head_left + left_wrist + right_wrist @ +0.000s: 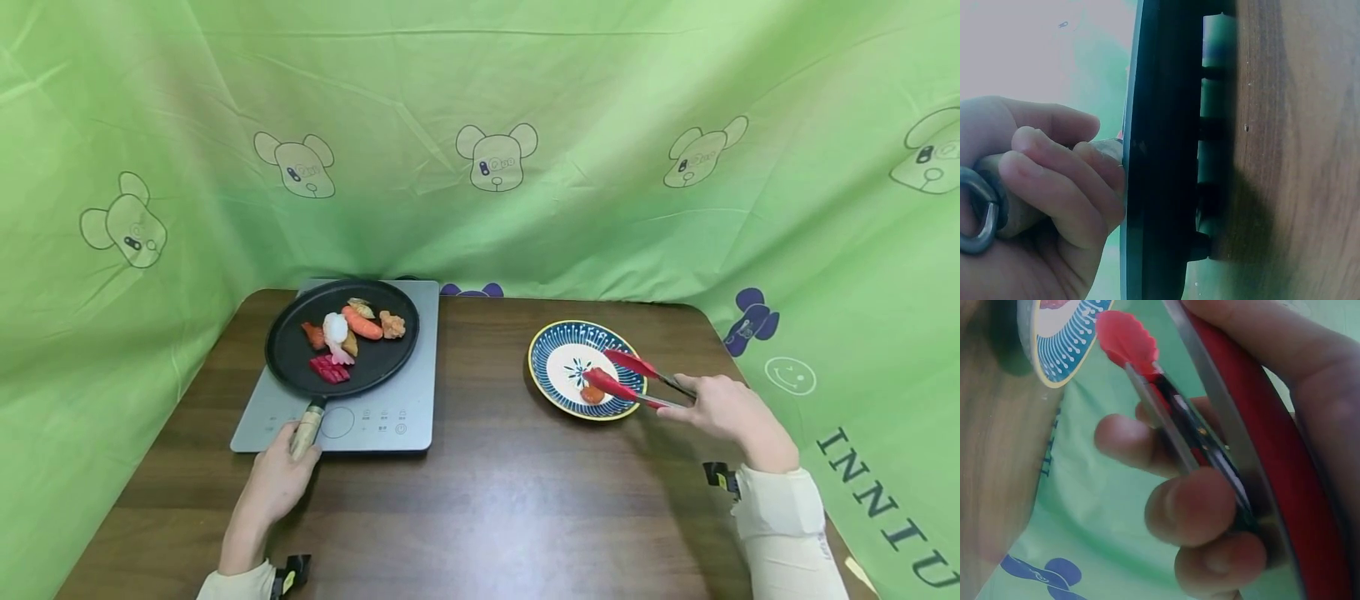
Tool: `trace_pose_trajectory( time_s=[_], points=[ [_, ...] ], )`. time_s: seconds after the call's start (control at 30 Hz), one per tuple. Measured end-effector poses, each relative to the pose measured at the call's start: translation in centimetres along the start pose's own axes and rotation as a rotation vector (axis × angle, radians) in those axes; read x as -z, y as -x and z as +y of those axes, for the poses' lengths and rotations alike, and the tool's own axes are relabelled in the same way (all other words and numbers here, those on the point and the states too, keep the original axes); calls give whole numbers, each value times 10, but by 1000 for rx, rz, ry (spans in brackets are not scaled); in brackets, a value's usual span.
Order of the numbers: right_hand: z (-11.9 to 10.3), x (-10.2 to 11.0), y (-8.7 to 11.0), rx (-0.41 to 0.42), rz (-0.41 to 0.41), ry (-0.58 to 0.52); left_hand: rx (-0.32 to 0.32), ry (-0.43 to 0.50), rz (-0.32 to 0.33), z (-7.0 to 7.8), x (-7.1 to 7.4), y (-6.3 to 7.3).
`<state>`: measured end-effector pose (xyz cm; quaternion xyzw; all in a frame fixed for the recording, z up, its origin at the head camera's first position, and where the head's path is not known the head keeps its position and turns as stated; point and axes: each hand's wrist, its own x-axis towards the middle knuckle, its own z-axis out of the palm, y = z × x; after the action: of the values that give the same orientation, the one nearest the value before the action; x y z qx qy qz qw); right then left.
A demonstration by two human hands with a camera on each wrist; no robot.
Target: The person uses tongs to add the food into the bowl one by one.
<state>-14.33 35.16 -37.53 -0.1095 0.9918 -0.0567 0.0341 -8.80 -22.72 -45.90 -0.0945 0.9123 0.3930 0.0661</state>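
My left hand (281, 475) grips the handle (307, 429) of a black frying pan (382, 367), its fingers curled round it in the left wrist view. The pan rests on a grey induction cooktop (255, 421) and holds several food pieces, among them an orange-red sausage-like piece (362, 323) and dark red slices (328, 368). At the right, my right hand (731, 414) holds red-tipped tongs (633, 362), fingers curled round both arms in the right wrist view. The spread tong tips are over a blue-and-white plate (555, 385), by a small reddish-brown food piece (592, 394).
Cooktop and plate stand on a brown wooden table (480, 492), with bare wood between them. A green curtain (480, 242) printed with bear faces hangs close behind and along both sides of the table.
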Motion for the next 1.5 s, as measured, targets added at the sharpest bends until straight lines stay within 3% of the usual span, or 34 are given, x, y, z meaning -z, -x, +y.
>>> trace_pose_trajectory(
  time_s=[0.3, 0.63, 1.0, 1.17, 1.5],
  points=[
    [2, -4, -6, -1, -127, -38, 9, 1, 8, 1, 0, -1],
    [4, -5, -11, -72, -282, -150, 16, -4, 9, 1, 1, -2],
    [17, -14, -15, -6, -211, -171, 24, -10, -6, 2, 3, -2],
    [22, -15, -17, 19, -161, -128, 11, -8, 2, 2, 2, -2],
    [32, -26, -17, 16, -54, -105, 8, -2, -8, 2, 0, -1]
  ],
)
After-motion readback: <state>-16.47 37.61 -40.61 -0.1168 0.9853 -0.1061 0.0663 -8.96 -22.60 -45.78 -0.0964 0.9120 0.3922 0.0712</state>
